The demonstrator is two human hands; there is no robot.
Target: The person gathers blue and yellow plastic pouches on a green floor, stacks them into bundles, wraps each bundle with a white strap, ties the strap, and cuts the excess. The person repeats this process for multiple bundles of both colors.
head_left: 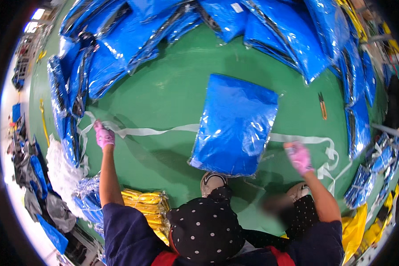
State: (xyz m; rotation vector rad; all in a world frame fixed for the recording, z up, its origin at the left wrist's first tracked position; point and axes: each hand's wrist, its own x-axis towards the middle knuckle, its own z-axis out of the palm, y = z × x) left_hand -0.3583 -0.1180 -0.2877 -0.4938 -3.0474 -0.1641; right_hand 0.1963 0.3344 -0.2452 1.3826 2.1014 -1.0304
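Note:
A flat blue package [235, 126] in clear plastic lies on the green floor in front of me. A long white strap [157, 131] runs left to right, passing beneath the package and coming out on its far side. My left hand [104, 135], in a pink glove, is closed on the strap near its left end. My right hand [299, 158], also gloved in pink, is just below the strap's right stretch with its fingers curled. Whether it touches the strap or holds anything is hidden. Loose curls of the strap lie right of that hand.
Blue plastic-wrapped packages [128, 42] ring the work area at the back and sides. Scissors-like snips [322, 106] with orange handles lie at right. Yellow bundles [146, 208] and white fluffy material [62, 162] are at near left. My shoe [213, 182] is close to the package's front edge.

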